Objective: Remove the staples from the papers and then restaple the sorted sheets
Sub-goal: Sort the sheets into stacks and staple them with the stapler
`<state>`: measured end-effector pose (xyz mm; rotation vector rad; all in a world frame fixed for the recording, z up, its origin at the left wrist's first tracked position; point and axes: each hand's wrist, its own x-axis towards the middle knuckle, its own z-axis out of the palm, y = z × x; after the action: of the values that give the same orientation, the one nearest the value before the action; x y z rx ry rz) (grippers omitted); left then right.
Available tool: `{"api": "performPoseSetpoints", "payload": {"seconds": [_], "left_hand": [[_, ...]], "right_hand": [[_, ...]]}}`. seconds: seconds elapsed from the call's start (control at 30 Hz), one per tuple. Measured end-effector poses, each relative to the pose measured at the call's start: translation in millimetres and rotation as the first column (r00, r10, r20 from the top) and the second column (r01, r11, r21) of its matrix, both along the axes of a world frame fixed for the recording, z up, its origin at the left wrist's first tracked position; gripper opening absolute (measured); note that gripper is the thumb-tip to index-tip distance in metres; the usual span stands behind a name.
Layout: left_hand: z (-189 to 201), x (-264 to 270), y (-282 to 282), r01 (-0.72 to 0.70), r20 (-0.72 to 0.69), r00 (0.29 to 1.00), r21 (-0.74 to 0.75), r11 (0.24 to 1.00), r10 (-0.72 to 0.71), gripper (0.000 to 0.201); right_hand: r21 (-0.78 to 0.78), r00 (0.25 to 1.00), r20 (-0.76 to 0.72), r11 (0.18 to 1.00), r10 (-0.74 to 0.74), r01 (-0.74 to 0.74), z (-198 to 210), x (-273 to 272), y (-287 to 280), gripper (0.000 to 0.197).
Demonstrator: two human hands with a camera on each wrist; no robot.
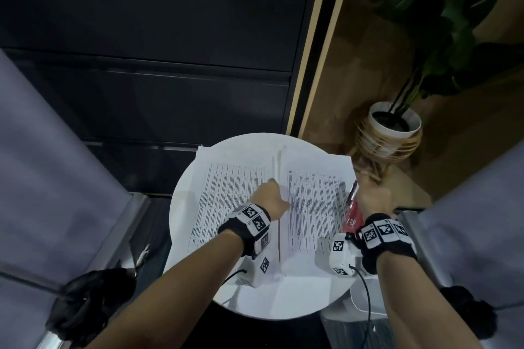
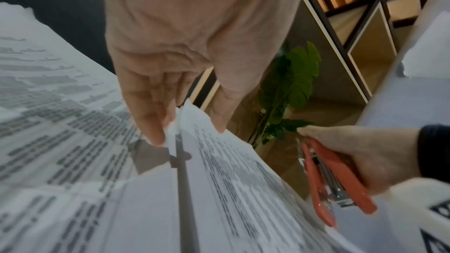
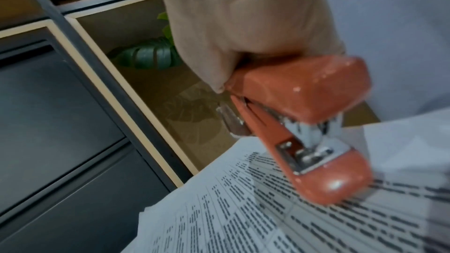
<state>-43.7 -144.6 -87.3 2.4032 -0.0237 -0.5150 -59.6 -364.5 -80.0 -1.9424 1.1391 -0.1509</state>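
Observation:
Two stacks of printed sheets lie side by side on a round white table [image 1: 283, 299]: a left stack [image 1: 226, 190] [image 2: 48, 103] and a right stack [image 1: 312, 207] [image 2: 231, 170]. My left hand [image 1: 273, 182] [image 2: 185, 128] reaches between them and pinches the raised inner edge of the right stack between fingers [image 2: 151, 122] and thumb. My right hand [image 1: 371, 192] [image 3: 243, 36] grips a red stapler [image 1: 352, 208] [image 2: 336, 178] [image 3: 311, 122] just above the right stack's outer edge, its mouth slightly apart over the printed sheet [image 3: 243, 209].
A potted plant [image 1: 394, 127] stands on the floor beyond the table's right side. A dark cabinet [image 1: 170, 65] fills the back. Grey upholstered seats flank the table at left [image 1: 42, 178] and right [image 1: 482, 207]. Black cables hang from both wrists.

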Motion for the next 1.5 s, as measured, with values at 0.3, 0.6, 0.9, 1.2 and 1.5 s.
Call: {"api": "performPoseSetpoints", "payload": {"seconds": [0.3,0.6,0.9,1.2,1.5], "left_hand": [[-6,29,105,-0.513,0.16,0.857,0.365,0.777,0.49,0.109],[-24,20,119,-0.47,0.113,0.875,0.428,0.772,0.471,0.083],[-28,19,117,-0.554,0.131,0.822,0.41,0.724,0.555,0.073],[-39,19,123,-0.506,0.209,0.863,0.361,0.783,0.461,0.047],[-35,15,122,-0.495,0.203,0.869,0.341,0.799,0.451,0.062]], "right_hand": [[0.43,0.997,0.07,0.902,-0.009,-0.022,2,10,32,0.069],[0.319,0.982,-0.077,0.937,0.175,-0.142,-7,10,64,0.012],[0.25,0.981,-0.099,0.959,0.165,-0.136,-13,11,68,0.012],[0.193,0.973,-0.106,0.964,0.204,-0.181,-15,8,71,0.015],[0.151,0.962,-0.128,0.964,0.24,-0.22,-14,8,73,0.019]]}}
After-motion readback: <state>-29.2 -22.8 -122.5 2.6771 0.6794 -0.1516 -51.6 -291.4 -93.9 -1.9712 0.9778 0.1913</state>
